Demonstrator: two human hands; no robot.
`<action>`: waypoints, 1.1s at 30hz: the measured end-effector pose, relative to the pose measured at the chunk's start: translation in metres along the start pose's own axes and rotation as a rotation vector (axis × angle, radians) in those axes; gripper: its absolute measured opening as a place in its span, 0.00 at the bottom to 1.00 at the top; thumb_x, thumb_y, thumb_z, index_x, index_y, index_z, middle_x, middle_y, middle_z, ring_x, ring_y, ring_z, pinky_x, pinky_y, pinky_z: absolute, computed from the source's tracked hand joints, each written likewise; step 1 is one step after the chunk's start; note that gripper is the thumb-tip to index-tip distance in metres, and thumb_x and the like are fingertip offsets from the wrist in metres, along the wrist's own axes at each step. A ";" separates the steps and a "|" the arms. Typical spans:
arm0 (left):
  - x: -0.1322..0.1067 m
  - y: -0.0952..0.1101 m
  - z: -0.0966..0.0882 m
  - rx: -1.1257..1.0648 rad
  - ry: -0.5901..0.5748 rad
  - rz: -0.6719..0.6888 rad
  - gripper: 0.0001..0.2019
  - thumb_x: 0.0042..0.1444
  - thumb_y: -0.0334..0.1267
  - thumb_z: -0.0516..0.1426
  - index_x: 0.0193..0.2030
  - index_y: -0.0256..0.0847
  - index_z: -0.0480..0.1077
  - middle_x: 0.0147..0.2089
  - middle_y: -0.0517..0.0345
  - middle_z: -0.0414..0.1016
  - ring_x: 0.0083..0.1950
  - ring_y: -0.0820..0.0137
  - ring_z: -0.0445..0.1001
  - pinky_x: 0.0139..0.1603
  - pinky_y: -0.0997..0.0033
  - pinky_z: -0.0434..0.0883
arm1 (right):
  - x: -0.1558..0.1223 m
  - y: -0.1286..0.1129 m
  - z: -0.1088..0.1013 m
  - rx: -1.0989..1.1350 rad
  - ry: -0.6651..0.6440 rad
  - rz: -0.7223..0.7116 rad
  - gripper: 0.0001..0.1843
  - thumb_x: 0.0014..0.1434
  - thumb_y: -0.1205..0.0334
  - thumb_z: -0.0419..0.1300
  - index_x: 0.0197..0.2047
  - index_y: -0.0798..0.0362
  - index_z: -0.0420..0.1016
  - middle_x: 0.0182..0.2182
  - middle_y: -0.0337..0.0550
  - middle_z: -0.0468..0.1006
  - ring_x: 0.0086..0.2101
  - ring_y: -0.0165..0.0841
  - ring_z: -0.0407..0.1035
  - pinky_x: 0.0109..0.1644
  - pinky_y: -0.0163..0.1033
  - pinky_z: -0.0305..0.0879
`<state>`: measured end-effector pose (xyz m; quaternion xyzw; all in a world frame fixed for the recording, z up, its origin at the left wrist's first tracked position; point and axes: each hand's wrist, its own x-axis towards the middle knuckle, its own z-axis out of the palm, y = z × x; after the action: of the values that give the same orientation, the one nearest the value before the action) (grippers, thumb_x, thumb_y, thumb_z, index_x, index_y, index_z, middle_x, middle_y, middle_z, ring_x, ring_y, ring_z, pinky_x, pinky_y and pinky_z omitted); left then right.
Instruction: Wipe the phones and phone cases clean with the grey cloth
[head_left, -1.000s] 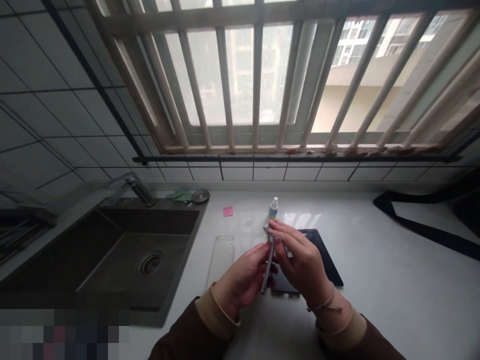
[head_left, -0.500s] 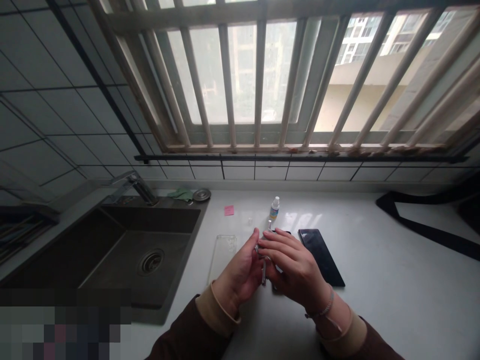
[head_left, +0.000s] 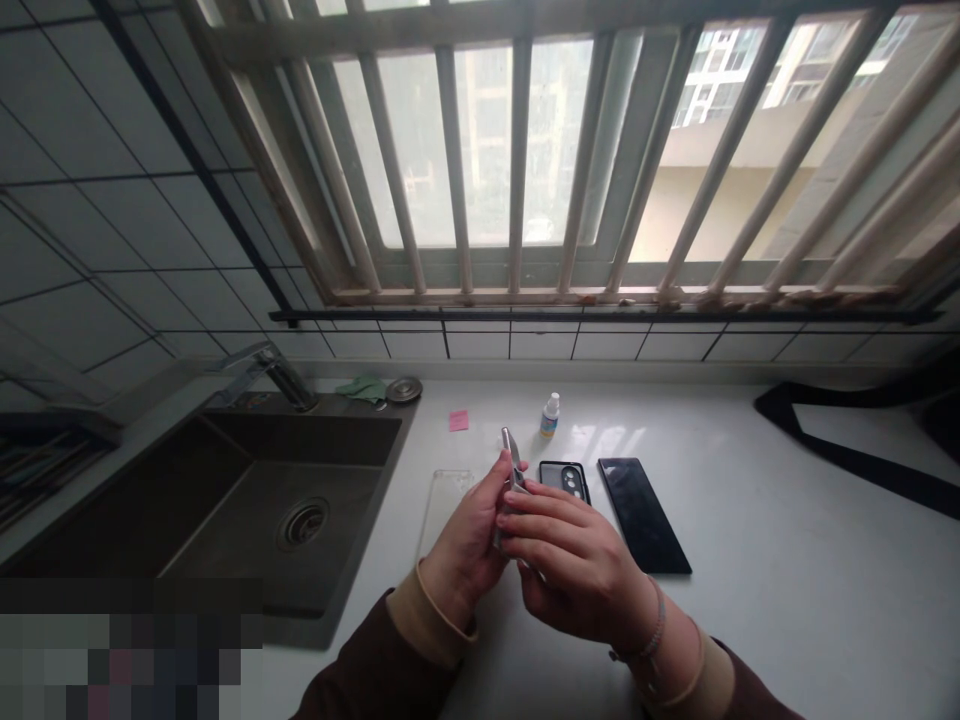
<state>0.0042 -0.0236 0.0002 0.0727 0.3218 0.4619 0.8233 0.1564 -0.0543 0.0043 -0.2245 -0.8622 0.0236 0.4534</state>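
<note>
Between my hands is a slim silver metal tool (head_left: 511, 446), its rounded end sticking up past the fingers. The rest of it is covered, so its exact kind does not show. My left hand (head_left: 474, 535) is closed around it from the left, thumb along its side. My right hand (head_left: 574, 545) wraps it from the right with bent fingers pressed on it. Beyond the right fingers lies a black phone case (head_left: 551, 470) with camera holes, partly hidden. A clear phone case (head_left: 436, 500) rests left of my left hand. Right of my right hand is a flat black phone-like slab (head_left: 643, 515).
A small white bottle (head_left: 550, 418) stands behind the hands, and a pink sticky note (head_left: 458, 420) lies left of it. At left are a dark sink (head_left: 352, 520), a faucet (head_left: 289, 380) and a green cloth (head_left: 364, 389). A black strap (head_left: 795, 440) lies at right.
The silver tool has turned and shifted left, its end now beside my left thumb. Both hands have moved slightly left, and more of the black phone case shows.
</note>
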 end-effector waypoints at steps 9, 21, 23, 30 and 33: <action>-0.002 0.003 -0.003 0.065 -0.152 0.097 0.18 0.62 0.48 0.68 0.50 0.36 0.77 0.44 0.48 0.81 0.49 0.61 0.82 0.59 0.60 0.78 | -0.002 -0.001 -0.004 -0.036 0.059 -0.018 0.24 0.57 0.74 0.65 0.57 0.51 0.81 0.54 0.48 0.86 0.60 0.46 0.77 0.69 0.55 0.75; -0.001 0.014 0.000 0.025 -0.041 0.135 0.18 0.68 0.50 0.61 0.45 0.33 0.78 0.49 0.40 0.84 0.53 0.56 0.83 0.64 0.53 0.76 | -0.003 0.003 -0.009 -0.086 0.100 -0.049 0.34 0.59 0.76 0.64 0.68 0.54 0.74 0.60 0.53 0.82 0.62 0.48 0.75 0.67 0.57 0.77; -0.002 0.015 0.000 0.009 -0.074 0.081 0.20 0.69 0.53 0.60 0.45 0.33 0.78 0.50 0.38 0.84 0.55 0.53 0.82 0.63 0.52 0.76 | -0.004 0.005 -0.008 -0.106 0.115 -0.054 0.36 0.59 0.76 0.64 0.71 0.53 0.71 0.61 0.52 0.81 0.62 0.48 0.76 0.67 0.57 0.77; -0.006 0.014 0.000 -0.072 -0.173 -0.045 0.29 0.71 0.58 0.55 0.47 0.27 0.78 0.52 0.33 0.83 0.58 0.54 0.82 0.64 0.58 0.76 | -0.009 0.011 -0.002 -0.131 0.163 -0.086 0.37 0.59 0.77 0.66 0.71 0.57 0.70 0.62 0.55 0.79 0.62 0.49 0.76 0.67 0.57 0.77; -0.006 0.015 0.002 -0.083 -0.150 -0.031 0.30 0.73 0.58 0.52 0.47 0.26 0.79 0.51 0.33 0.83 0.58 0.53 0.82 0.62 0.58 0.77 | -0.008 0.012 -0.003 -0.121 0.148 -0.068 0.37 0.59 0.78 0.66 0.71 0.59 0.71 0.63 0.56 0.78 0.63 0.50 0.75 0.68 0.58 0.76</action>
<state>-0.0078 -0.0193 0.0105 0.0679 0.2411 0.4551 0.8545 0.1666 -0.0474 -0.0031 -0.2234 -0.8334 -0.0604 0.5019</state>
